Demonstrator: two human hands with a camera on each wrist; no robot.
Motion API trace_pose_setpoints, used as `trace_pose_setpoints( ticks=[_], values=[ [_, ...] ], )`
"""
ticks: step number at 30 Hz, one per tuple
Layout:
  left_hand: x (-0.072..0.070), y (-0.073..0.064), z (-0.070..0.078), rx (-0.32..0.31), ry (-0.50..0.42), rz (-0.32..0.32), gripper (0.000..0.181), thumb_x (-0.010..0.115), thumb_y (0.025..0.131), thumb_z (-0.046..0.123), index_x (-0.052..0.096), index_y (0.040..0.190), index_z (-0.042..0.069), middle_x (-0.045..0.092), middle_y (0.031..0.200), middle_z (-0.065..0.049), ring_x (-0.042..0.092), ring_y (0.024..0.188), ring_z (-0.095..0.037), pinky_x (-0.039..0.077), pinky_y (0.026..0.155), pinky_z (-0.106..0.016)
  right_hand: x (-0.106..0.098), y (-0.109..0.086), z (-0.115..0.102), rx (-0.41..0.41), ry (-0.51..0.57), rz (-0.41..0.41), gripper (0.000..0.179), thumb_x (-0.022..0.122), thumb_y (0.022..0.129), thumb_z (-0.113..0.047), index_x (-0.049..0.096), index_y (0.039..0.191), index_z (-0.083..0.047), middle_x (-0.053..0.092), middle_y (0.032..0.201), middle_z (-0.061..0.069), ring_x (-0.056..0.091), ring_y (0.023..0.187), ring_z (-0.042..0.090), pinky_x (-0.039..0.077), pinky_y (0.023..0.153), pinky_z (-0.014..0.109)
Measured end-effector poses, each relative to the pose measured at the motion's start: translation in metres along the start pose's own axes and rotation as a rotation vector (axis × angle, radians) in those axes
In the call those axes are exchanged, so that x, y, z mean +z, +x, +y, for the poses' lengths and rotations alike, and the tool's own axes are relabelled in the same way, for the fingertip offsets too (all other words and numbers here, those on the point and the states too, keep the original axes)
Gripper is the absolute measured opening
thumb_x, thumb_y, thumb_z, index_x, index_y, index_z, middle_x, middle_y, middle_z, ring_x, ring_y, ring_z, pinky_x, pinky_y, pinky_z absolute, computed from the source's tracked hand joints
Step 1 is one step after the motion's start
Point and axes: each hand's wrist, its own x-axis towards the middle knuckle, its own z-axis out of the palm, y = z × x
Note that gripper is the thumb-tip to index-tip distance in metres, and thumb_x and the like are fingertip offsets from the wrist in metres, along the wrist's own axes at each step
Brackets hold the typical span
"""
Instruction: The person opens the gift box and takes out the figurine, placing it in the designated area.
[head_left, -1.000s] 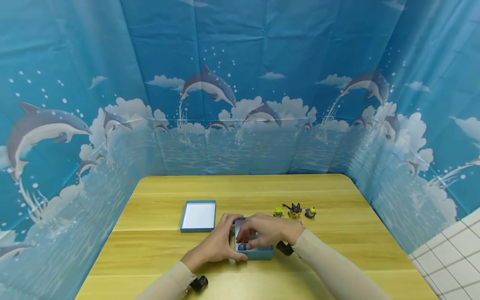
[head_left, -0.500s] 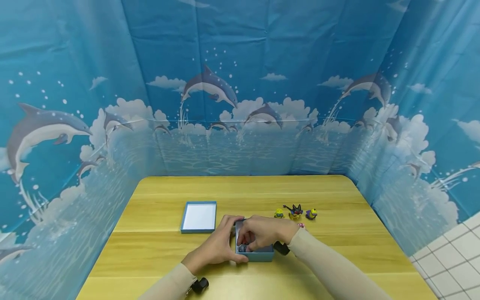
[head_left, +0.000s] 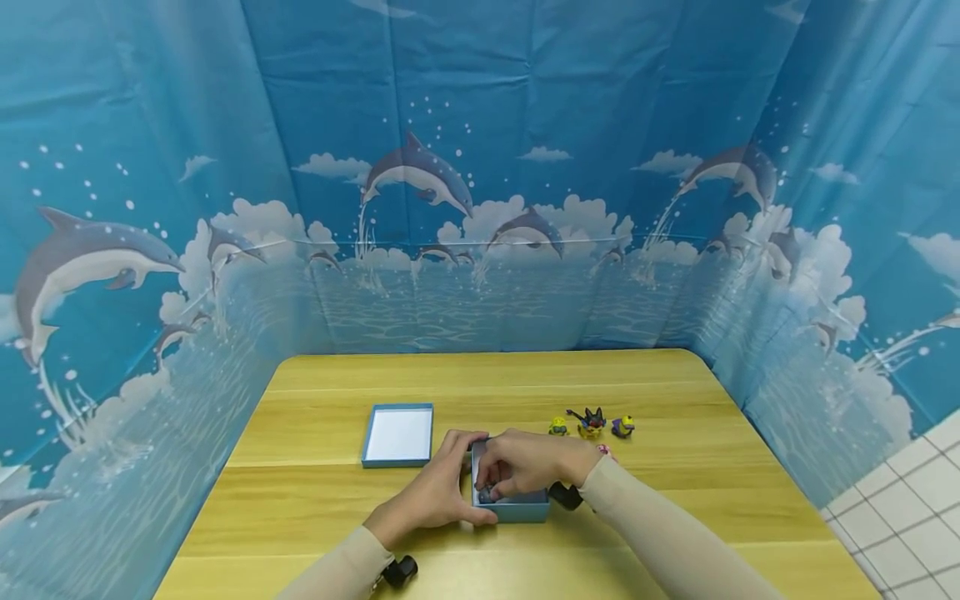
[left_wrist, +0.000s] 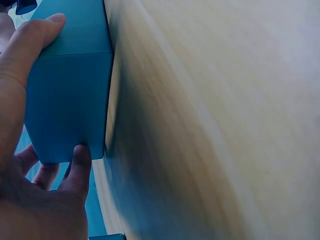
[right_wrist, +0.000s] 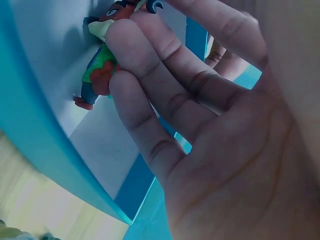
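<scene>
My left hand [head_left: 435,492] grips the left end of a blue open box [head_left: 512,512], thumb at the front wall, fingers at the back. In the left wrist view, thumb and fingertips press on opposite walls of the box [left_wrist: 72,100]. My right hand [head_left: 532,462] is down inside the box. Its fingers hold a small fox figurine [right_wrist: 101,65] with a brown-orange head, green top and dark trousers, lying against the pale box floor. The thumb is hidden in the right wrist view. In the head view, a small grey toy part [head_left: 486,494] shows beneath the fingers.
A shallow blue lid [head_left: 397,435] with a white inside lies left of the box. Behind the right wrist stand a yellow figurine [head_left: 557,427], a black-eared one [head_left: 592,423] and a purple-and-yellow one [head_left: 622,427]. A pink figurine [head_left: 604,450] is partly hidden by the right wrist.
The right fingers have closed in and lowered slightly over the figurine in the box; its red-orange part is now mostly covered. The left hand and box stay put.
</scene>
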Motion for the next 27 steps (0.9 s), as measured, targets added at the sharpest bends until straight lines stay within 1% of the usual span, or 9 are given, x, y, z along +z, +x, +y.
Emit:
trace_pose_setpoints(
  ticks=[5,12,17,22,27],
  values=[
    [0.001,-0.001,-0.003,0.000,0.000,-0.004,0.122,0.102,0.085,0.062,0.035,0.180,0.024,0.043,0.172,-0.003,0.058,0.149,-0.021,0.054,0.127,-0.050,0.000,-0.002,-0.001,-0.027,0.015,0.013,0.015,0.084,0.109,-0.011,0.087,0.121,-0.018,0.081,0.103,-0.010,0.069,0.085,-0.005,0.061,0.080,0.017],
    [0.000,-0.001,-0.003,0.007,-0.001,-0.004,0.123,0.101,0.086,0.064,0.034,0.181,0.023,0.042,0.173,-0.005,0.058,0.151,-0.022,0.054,0.127,-0.052,-0.001,-0.005,-0.002,-0.054,0.012,0.063,0.012,0.082,0.109,-0.009,0.086,0.118,-0.016,0.082,0.104,-0.005,0.069,0.085,-0.004,0.061,0.080,0.018],
    [-0.003,0.001,-0.002,0.012,0.004,0.003,0.123,0.101,0.086,0.064,0.034,0.181,0.022,0.042,0.173,-0.006,0.058,0.152,-0.024,0.054,0.127,-0.054,-0.002,-0.007,-0.004,-0.044,0.006,0.080,0.011,0.082,0.110,-0.010,0.085,0.118,-0.016,0.081,0.106,-0.006,0.069,0.086,-0.003,0.061,0.080,0.019],
    [-0.002,0.001,-0.002,0.009,-0.002,0.004,0.123,0.102,0.085,0.062,0.035,0.180,0.021,0.043,0.172,-0.006,0.057,0.151,-0.023,0.053,0.128,-0.054,0.000,-0.010,-0.002,-0.028,0.027,0.089,0.010,0.081,0.111,-0.012,0.084,0.118,-0.017,0.081,0.106,-0.006,0.071,0.086,-0.001,0.062,0.081,0.020],
    [0.000,0.001,-0.001,0.017,-0.008,0.005,0.124,0.101,0.086,0.062,0.035,0.181,0.019,0.044,0.170,-0.005,0.058,0.146,-0.021,0.055,0.126,-0.052,0.001,-0.014,-0.002,0.004,0.050,0.114,0.009,0.079,0.112,-0.012,0.083,0.117,-0.019,0.080,0.106,-0.008,0.070,0.086,-0.002,0.061,0.081,0.020]
  ],
)
